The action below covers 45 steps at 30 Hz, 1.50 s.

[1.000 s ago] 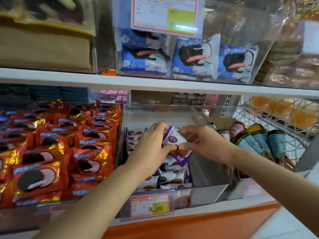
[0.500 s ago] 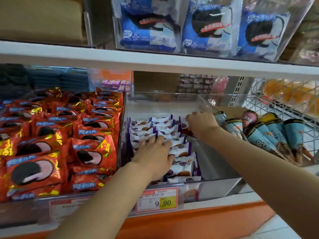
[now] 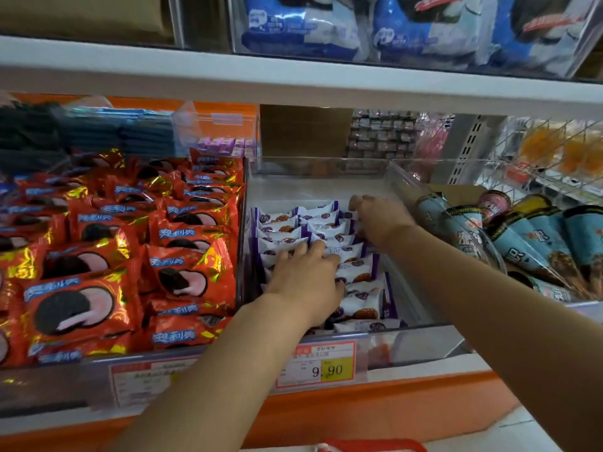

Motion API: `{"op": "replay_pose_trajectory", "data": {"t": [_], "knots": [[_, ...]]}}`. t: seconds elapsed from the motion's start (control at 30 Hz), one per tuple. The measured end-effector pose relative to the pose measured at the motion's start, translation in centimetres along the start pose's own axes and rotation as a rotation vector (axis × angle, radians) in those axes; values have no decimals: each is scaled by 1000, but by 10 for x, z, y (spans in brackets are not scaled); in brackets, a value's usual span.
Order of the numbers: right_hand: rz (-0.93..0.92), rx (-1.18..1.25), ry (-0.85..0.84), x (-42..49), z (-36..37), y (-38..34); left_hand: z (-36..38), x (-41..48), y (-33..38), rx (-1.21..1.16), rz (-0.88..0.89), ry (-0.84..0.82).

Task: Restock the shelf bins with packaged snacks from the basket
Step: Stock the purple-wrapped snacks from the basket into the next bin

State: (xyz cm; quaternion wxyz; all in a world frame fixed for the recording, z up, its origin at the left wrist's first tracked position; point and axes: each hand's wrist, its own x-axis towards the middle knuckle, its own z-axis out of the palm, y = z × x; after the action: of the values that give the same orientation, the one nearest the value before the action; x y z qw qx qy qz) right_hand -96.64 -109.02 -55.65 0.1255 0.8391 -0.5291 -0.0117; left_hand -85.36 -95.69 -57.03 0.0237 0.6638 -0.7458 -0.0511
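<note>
The purple-and-white biscuit packets (image 3: 326, 230) stand in leaning rows in the left part of the clear plastic bin (image 3: 303, 192) on the lower shelf. They look light, soft and a little slippery, probably with brittle biscuit inside, so I would take one by its crimped end seam. The left hand (image 3: 306, 278) lies flat on the front rows, fingers slightly apart. The right hand (image 3: 378, 220) is at the back row with fingers curled; whether they pinch a packet, I cannot tell. Red cookie packs (image 3: 182, 275) fill the neighbouring bin.
</note>
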Motion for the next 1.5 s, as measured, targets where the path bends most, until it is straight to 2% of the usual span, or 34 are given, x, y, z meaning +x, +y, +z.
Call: {"op": "replay_pose_trajectory", "data": {"t": [0.2, 0.3, 0.37, 0.47, 0.6, 0.7, 0.83, 0.9, 0.97, 1.07, 1.13, 1.27, 1.5], "knots": [[126, 215, -41, -44, -13, 5, -3, -4, 3, -75, -1, 41], [85, 269, -328, -72, -23, 8, -8, -9, 2, -167, 24, 142], [48, 369, -499, -83, -21, 8, -9, -12, 1, -219, 42, 137], [44, 438, -436, -87, -18, 7, -10, -17, 1, -283, 49, 85], [76, 653, -300, -84, -8, 7, -12, -23, 1, -312, 71, 118], [61, 681, -295, -83, -5, 6, -10, -23, 4, -264, 58, 129], [117, 912, -386, -91, -7, 6, -11, -20, 8, -177, 14, 109], [138, 852, -283, -103, -8, 7, -13, -23, 8, -155, 12, 107], [102, 775, -88, -118, -10, 8, -15, -30, 6, -172, 1, 134], [37, 783, 179, -148, -14, 7, -19, -54, 7, -182, -22, 259], [-30, 686, 297, -168, -7, 4, -18, -74, 10, -130, 9, 367], [-208, 466, 421, -203, 14, -4, -2, -115, 22, -46, 69, 441], [-322, 436, 496, -258, 38, -15, 55, -176, 22, 143, 154, 512]]}}
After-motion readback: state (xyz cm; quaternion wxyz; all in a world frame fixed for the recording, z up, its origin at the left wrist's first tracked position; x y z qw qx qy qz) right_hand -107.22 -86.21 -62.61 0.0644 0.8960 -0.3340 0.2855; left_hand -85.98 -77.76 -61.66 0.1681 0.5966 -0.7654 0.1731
